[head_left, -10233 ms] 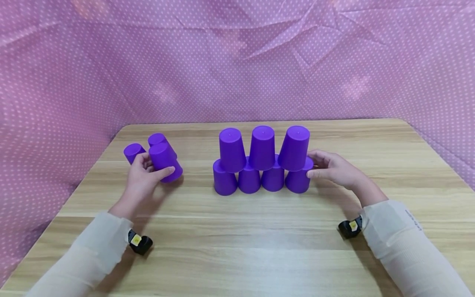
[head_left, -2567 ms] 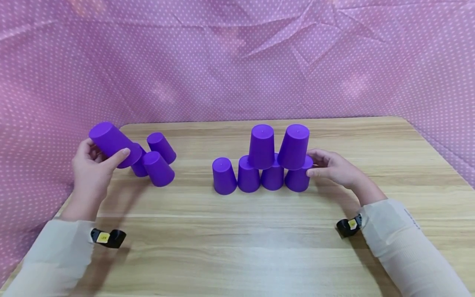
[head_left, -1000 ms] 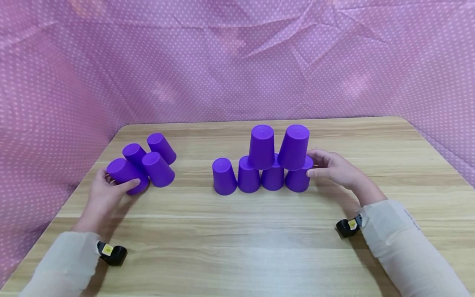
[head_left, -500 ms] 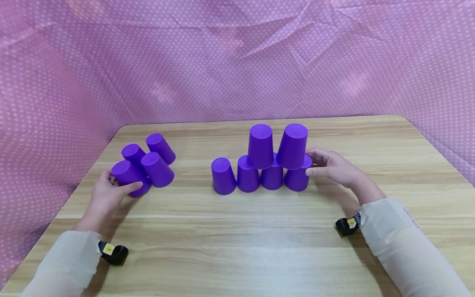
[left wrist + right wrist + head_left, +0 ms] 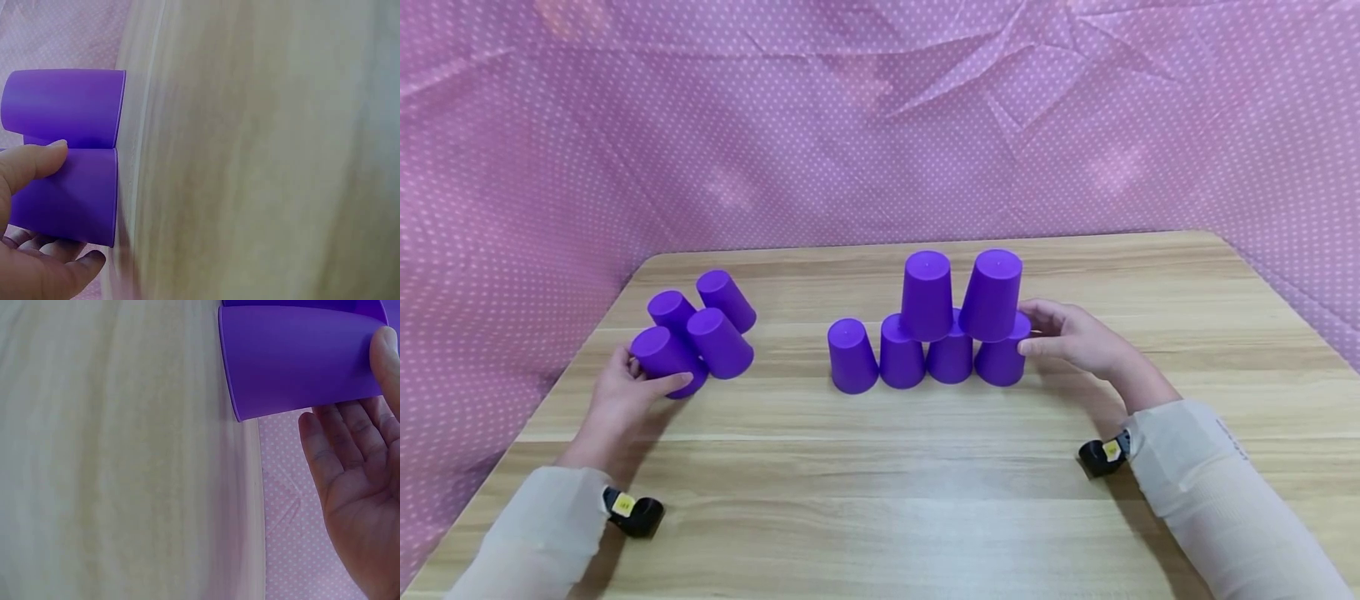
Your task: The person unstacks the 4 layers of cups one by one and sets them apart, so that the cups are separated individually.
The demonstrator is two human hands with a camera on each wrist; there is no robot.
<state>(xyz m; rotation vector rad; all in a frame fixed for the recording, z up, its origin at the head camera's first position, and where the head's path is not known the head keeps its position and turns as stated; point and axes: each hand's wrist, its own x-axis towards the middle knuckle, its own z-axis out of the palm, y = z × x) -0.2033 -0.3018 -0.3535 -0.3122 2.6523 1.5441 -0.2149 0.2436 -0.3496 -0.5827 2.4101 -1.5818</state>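
At the table's left my left hand (image 5: pixel 625 398) holds an upside-down purple cup (image 5: pixel 664 357), its rim at the table top; my thumb (image 5: pixel 39 161) lies on the near side, fingers round the other. Three more upside-down cups stand close by: one behind it (image 5: pixel 672 310), one to its right (image 5: pixel 721 343) and one farther back (image 5: pixel 727 300). My right hand (image 5: pixel 1075 340) holds the rightmost bottom-row cup (image 5: pixel 1000 367), thumb on the near side, fingers behind. Left of it stand several cups in that row, the leftmost cup (image 5: pixel 853 358) with a bare top. Two upper cups (image 5: pixel 927 296) bridge the others.
The wooden table (image 5: pixel 880 492) has a pink dotted cloth (image 5: pixel 880 125) behind it and at both sides. A small black camera (image 5: pixel 640 518) is strapped to the left wrist, another camera (image 5: pixel 1101 458) to the right.
Over ten seconds the upper row's left cup has left the stack, and the left group has gained one cup. Lately my left hand lowered its cup beside the group. My right hand stays put.
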